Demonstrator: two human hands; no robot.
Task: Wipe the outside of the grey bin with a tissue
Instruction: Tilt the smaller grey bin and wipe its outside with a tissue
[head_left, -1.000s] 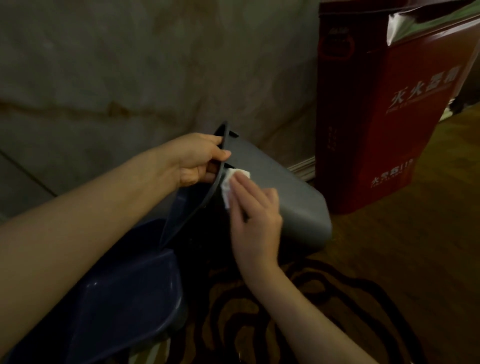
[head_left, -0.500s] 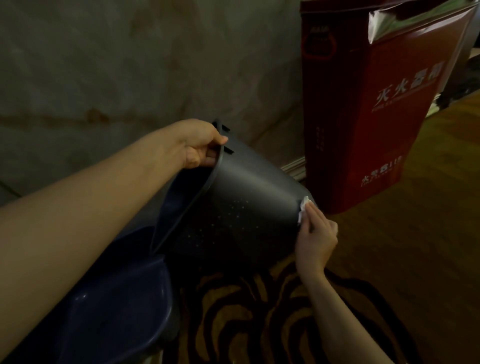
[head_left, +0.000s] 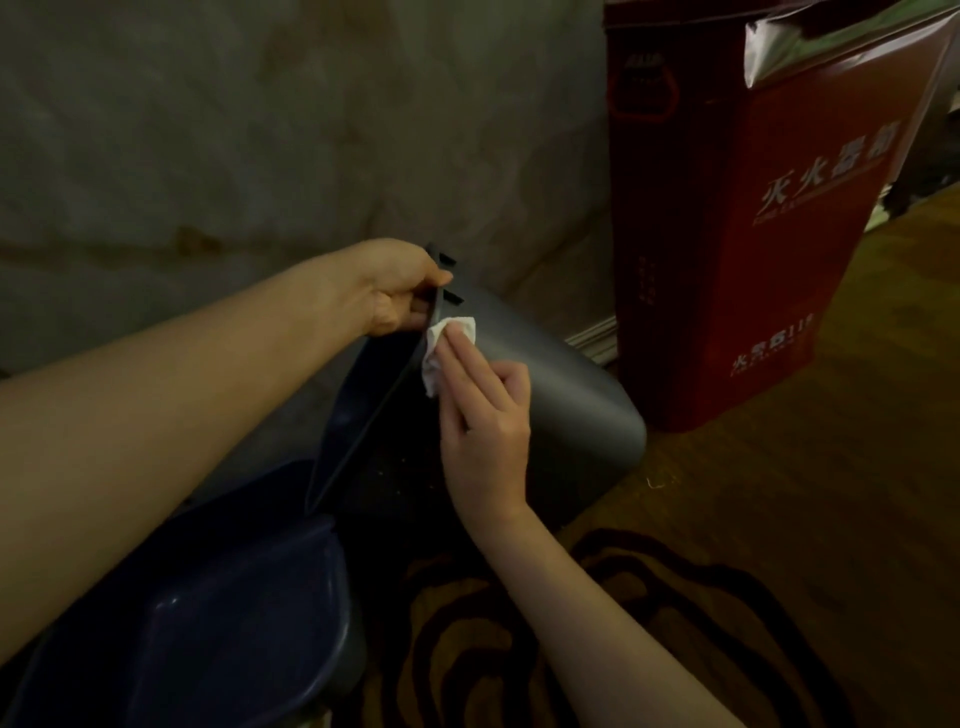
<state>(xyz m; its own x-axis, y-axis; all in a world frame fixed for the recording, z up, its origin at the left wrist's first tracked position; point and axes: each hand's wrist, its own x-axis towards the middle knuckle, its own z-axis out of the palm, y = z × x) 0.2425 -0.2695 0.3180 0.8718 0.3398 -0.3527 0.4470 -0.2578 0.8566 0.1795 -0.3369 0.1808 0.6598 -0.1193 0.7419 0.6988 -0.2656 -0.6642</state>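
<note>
The grey bin (head_left: 561, 395) is tipped on its side, mouth toward me and base pointing right toward the red box. My left hand (head_left: 395, 291) grips its upper rim beside two small slots. My right hand (head_left: 483, 410) lies flat on the bin's outer wall just below the rim, fingers pressing a crumpled white tissue (head_left: 441, 348) against the grey plastic. Part of the tissue is hidden under my fingers.
A dark blue bin (head_left: 218, 613) stands at the lower left, right against the grey one. A tall red fire-extinguisher box (head_left: 753, 234) stands at the right by the wall. Below is a brown rug with black swirls (head_left: 649, 623); wooden floor lies to the right.
My right hand slid the tissue from the bin's base end back up along the wall to just under the rim. My left hand kept its grip on the rim.
</note>
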